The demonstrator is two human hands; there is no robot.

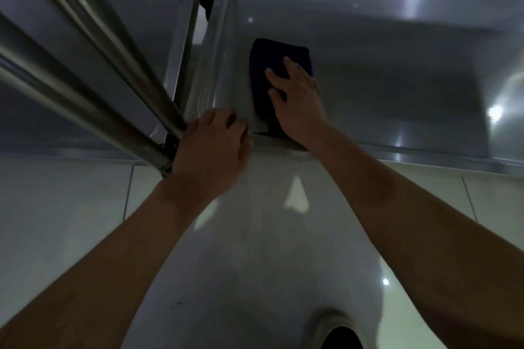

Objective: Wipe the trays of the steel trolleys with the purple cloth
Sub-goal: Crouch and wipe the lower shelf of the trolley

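Observation:
A dark purple cloth [272, 59] lies flat in the near left corner of the right steel trolley's tray [397, 45]. My right hand [297, 96] presses on the cloth with spread, straight fingers. My left hand [212, 147] grips the near left corner of that tray's rim, fingers curled over the edge, next to the steel posts. A second steel trolley tray [136, 8] stands to the left, partly hidden behind its posts.
Two thick steel handle tubes [93, 65] of the left trolley slant across the left of the view and end by my left hand. Pale glossy floor tiles [71, 221] lie below both trolleys. A dark round opening [340, 337] shows at the bottom edge.

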